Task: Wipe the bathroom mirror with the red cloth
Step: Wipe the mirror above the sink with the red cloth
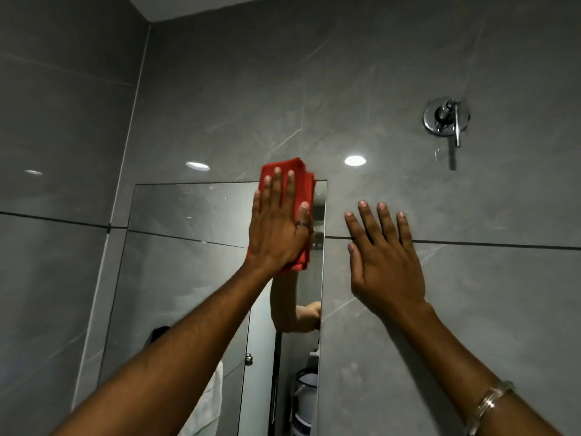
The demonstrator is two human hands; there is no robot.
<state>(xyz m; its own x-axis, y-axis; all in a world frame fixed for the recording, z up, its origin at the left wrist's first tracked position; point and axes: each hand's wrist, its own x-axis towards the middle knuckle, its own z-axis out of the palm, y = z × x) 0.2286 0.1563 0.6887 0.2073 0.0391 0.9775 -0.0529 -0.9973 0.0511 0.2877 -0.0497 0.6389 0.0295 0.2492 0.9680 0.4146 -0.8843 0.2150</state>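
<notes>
Head view, looking up at a grey tiled wall (361,73) in a bathroom corner.

Mirror (188,221): frameless, fixed flat to the wall, lower left of centre. Top edge and right edge both visible; bottom runs out of view. Glass reflects the opposite tiles, a forearm, a white towel (207,401) and a dark-rimmed container, details unclear.

Red cloth (284,196): folded into a thick pad, several layers showing at its right edge. Sits at the mirror's top right corner, top part overlapping the top edge onto the tile. Lower end shows under the heel of the palm.

Left hand (279,228): flat, fingers spread wide and extended, palm pressing the cloth against the glass. No curl round the fabric; held by pressure only. Ring (302,224) on one finger near the right side of the hand.

Right hand (382,262): open, fingers splayed wide, holding nothing. Positioned on or just off the bare tile right of the mirror edge, across a dark grout line (487,244). Contact w/ tile: cannot tell. Bracelet (490,404), metal, on that wrist.

Other fittings: chrome valve (446,119) w/ lever handle hanging down, upper right on the wall, well apart from both hands. Three round ceiling light reflections on the tiles above the mirror. Wall corner joint runs down the left side.
</notes>
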